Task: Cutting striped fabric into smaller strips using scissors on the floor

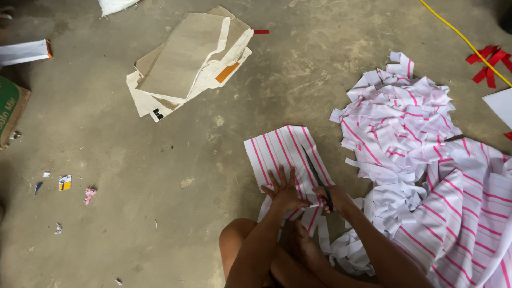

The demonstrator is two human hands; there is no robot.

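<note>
Bare knees and forearms of the seated person occupy the near edge of the view, above a grey concrete floor. Left hand: released, palm down, fingers spread, pressing flat on the near end of a folded white fabric sheet with pink stripes. This sheet lies on the floor directly ahead of the person, its far end pointing away. Right hand: clenched around the handles of dark metal scissors, whose blades lie across the right portion of the sheet, tips pointing far and slightly left. Narrow strips of the same fabric trail from the sheet's near edge between the arms.

Right of the sheet: a heap of cut white-and-pink fabric strips, and nearer, a large uncut spread of the same striped fabric.

Far left of centre: a stack of beige cardboard and cream paper sheets. Far right: a yellow cable running diagonally, with red tape strips beside it. Small litter scraps lie at near left.
</note>
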